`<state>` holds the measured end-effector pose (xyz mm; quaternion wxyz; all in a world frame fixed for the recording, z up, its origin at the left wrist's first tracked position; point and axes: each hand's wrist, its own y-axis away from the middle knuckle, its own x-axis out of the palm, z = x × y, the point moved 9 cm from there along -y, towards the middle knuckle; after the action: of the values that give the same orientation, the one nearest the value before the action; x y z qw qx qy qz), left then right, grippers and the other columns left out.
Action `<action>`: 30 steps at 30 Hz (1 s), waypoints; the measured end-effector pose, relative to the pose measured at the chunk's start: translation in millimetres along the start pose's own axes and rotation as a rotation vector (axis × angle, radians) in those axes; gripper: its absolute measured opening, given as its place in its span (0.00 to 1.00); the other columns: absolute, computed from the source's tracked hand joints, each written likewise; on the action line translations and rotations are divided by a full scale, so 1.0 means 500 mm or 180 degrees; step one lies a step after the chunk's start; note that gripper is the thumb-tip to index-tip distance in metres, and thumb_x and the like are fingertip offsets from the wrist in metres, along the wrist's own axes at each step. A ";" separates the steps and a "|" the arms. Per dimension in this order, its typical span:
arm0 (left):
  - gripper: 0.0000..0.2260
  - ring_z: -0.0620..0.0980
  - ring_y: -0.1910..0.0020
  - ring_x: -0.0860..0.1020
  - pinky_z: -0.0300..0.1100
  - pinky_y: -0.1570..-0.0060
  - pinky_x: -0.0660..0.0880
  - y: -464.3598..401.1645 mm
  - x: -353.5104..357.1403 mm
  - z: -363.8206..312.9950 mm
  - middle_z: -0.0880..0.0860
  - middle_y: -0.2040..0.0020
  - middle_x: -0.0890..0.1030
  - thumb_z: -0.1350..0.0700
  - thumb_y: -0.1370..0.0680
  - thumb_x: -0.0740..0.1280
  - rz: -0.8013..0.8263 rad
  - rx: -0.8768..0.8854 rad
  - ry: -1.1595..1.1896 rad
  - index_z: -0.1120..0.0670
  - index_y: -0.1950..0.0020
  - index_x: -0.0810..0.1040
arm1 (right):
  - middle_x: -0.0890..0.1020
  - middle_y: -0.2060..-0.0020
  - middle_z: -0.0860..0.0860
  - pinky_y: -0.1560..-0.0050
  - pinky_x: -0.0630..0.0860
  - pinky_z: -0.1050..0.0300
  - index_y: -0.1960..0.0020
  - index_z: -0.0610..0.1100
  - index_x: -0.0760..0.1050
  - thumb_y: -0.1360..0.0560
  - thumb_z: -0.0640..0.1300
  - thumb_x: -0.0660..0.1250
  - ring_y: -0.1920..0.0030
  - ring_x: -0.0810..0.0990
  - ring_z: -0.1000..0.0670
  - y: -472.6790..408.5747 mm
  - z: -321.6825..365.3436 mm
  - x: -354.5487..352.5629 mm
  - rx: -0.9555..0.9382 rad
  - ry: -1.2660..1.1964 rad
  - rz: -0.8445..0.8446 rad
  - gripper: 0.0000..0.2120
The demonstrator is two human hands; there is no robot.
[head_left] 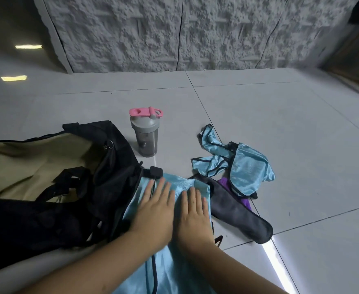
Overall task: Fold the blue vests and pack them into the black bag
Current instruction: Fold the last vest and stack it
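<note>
A light blue vest with dark trim lies spread on the tiled floor right in front of me. My left hand and my right hand both rest flat on it, palms down, fingers apart, side by side. A second blue vest lies crumpled on the floor to the right. The black bag sits at the left, unzipped, its beige lining showing; its right end touches the spread vest.
A grey shaker bottle with a pink lid stands upright behind the bag. A dark grey pouch and a purple cloth lie between the two vests. A rough stone wall runs along the back.
</note>
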<state>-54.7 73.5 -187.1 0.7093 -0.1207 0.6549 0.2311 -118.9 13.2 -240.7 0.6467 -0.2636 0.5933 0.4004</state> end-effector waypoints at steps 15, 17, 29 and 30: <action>0.36 0.52 0.18 0.56 0.55 0.24 0.54 0.053 0.140 0.073 0.52 0.17 0.57 0.32 0.19 0.53 -0.0014 -0.0051 0.0545 0.51 0.17 0.59 | 0.38 0.18 0.46 0.21 0.36 0.42 0.16 0.47 0.39 0.23 0.69 0.29 0.19 0.32 0.44 0.025 -0.008 0.027 -0.0067 -0.0218 0.0083 0.42; 0.36 0.51 0.17 0.55 0.55 0.23 0.54 0.051 0.140 0.076 0.52 0.16 0.57 0.31 0.19 0.51 -0.0073 -0.0083 0.0541 0.50 0.17 0.57 | 0.34 0.18 0.47 0.20 0.35 0.41 0.17 0.49 0.34 0.22 0.70 0.30 0.20 0.27 0.46 0.023 -0.015 0.023 -0.0006 -0.0226 0.0207 0.41; 0.32 0.60 0.21 0.64 0.61 0.24 0.58 0.000 0.079 0.037 0.60 0.21 0.67 0.46 0.25 0.56 -0.0525 0.0108 0.0248 0.59 0.24 0.72 | 0.32 0.19 0.45 0.22 0.31 0.38 0.17 0.45 0.34 0.22 0.62 0.48 0.21 0.26 0.45 -0.027 0.002 -0.017 -0.0124 -0.0007 0.0182 0.42; 0.32 0.59 0.21 0.64 0.61 0.23 0.58 -0.013 0.082 0.043 0.59 0.21 0.66 0.46 0.25 0.55 -0.0510 0.0054 0.0279 0.57 0.23 0.71 | 0.34 0.18 0.45 0.22 0.31 0.38 0.17 0.44 0.36 0.21 0.61 0.47 0.20 0.27 0.46 -0.029 0.000 -0.012 -0.0081 -0.0079 0.0171 0.41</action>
<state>-31.2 85.2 -225.7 0.6972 -0.1767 0.6754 0.1626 -106.6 4.1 -236.8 0.6396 -0.2508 0.5870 0.4283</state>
